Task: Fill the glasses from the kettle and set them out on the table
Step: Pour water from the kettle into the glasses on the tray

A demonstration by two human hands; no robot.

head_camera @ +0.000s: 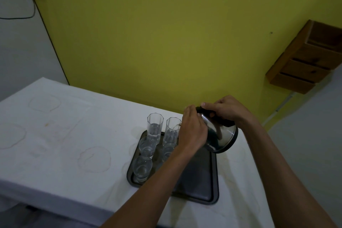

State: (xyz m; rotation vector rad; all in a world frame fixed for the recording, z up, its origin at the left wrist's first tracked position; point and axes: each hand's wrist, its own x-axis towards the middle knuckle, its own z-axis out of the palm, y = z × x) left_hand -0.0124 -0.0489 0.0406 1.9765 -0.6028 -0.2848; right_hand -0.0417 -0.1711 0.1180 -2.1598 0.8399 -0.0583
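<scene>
Your right grip (228, 112) is wrapped round the black handle (215, 116) of the kettle (221, 136) and carries its weight. The steel body is tipped well over toward the far end of the tray (214, 181). Your left grip (192, 129) lies against the kettle's front shoulder with the fingers bent over it. The fingertips are hidden behind the metal, so I cannot tell whether that grip clamps the kettle or only steadies it.

The job looks to be in its pouring stage, with nothing set out yet. A thin stream (178, 125) leaves the spout and drops into the right tall glass (171, 131), just beside your left grip. That glass shows some water low down but looks far from full. The left tall glass (155, 128), touching or nearly touching it, already holds water to about the middle. Nearer to you on the tray stand several short glasses: one (147, 147) in front of the left tall glass, another (142, 169) nearest you, and at least one more (167, 151) partly hidden under your left forearm. Whether these hold any water is too dim to tell.

Every glass is still on the tray, and none stands on the white table (74, 135). By my judgement, what is left is to finish this glass, see to the short ones, and then move all of them onto the table.
</scene>
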